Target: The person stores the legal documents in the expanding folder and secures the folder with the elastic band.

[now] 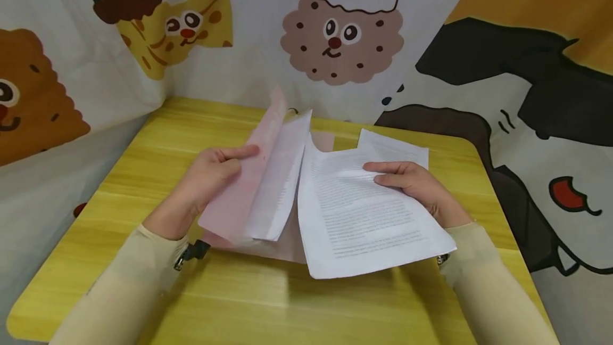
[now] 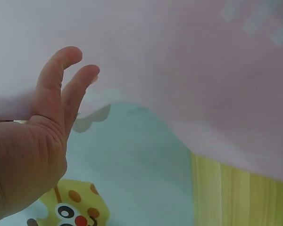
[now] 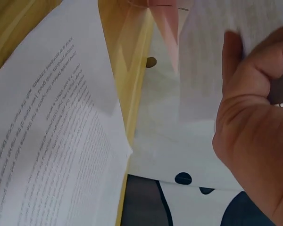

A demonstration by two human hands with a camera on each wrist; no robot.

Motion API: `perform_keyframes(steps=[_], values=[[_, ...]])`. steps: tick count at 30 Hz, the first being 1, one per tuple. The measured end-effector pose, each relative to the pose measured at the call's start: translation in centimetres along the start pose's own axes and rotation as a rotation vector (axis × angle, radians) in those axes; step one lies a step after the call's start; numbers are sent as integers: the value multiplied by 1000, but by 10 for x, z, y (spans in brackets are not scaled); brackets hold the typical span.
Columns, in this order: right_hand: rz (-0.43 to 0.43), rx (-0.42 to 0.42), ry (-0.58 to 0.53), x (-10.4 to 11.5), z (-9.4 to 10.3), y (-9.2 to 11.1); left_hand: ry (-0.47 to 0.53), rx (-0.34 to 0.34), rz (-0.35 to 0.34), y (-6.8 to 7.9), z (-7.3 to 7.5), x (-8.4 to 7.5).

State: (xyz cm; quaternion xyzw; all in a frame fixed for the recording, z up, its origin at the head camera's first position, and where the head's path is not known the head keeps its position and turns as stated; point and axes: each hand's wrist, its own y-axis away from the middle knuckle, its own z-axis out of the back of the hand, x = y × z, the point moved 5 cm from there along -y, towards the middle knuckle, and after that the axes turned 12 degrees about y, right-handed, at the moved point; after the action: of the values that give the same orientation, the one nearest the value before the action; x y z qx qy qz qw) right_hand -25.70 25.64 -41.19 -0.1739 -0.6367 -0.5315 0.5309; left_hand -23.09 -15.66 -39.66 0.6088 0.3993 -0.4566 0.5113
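A pink folder (image 1: 234,201) stands partly raised over the table, its cover tilted up and white sheets (image 1: 287,169) lying inside it. My left hand (image 1: 201,185) holds the cover at its left side; in the left wrist view two bent fingers (image 2: 73,77) rest against the pink surface. To the right, my right hand (image 1: 423,190) grips printed sheets (image 1: 354,217), with fingertips over the text and the lower corner bending past the wrist. Another white sheet (image 1: 402,145) shows behind that hand. Part of the pink back cover is hidden under the printed sheets.
The yellow wood-grain table (image 1: 230,302) lies under everything. A white cloth with cartoon figures (image 1: 249,57) hangs behind and along both sides. A thin curved dark strip (image 1: 293,111) sticks out at the folder's top edge.
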Motion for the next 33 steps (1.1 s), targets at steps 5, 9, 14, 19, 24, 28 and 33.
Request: perform_keyframes(steps=[5, 9, 14, 19, 24, 28, 33], values=[[-17, 53, 29, 2, -3, 5, -3, -21, 10, 3, 7, -3], [-15, 18, 104, 7, 2, 12, 29, -23, 10, 4, 10, -3], [-41, -25, 173, 15, 11, 28, 59, -9, -11, 2, 4, 0], [-66, -31, 235, 25, 18, 47, 11, 2, -51, 0, -4, 1], [-26, -39, 341, 35, 12, 52, -45, 43, -89, -2, -16, 3], [34, -75, 405, 38, 8, 43, -48, 88, -92, -5, -27, 6], [68, -91, 411, 35, 12, 17, -76, 124, -103, -9, -38, 8]])
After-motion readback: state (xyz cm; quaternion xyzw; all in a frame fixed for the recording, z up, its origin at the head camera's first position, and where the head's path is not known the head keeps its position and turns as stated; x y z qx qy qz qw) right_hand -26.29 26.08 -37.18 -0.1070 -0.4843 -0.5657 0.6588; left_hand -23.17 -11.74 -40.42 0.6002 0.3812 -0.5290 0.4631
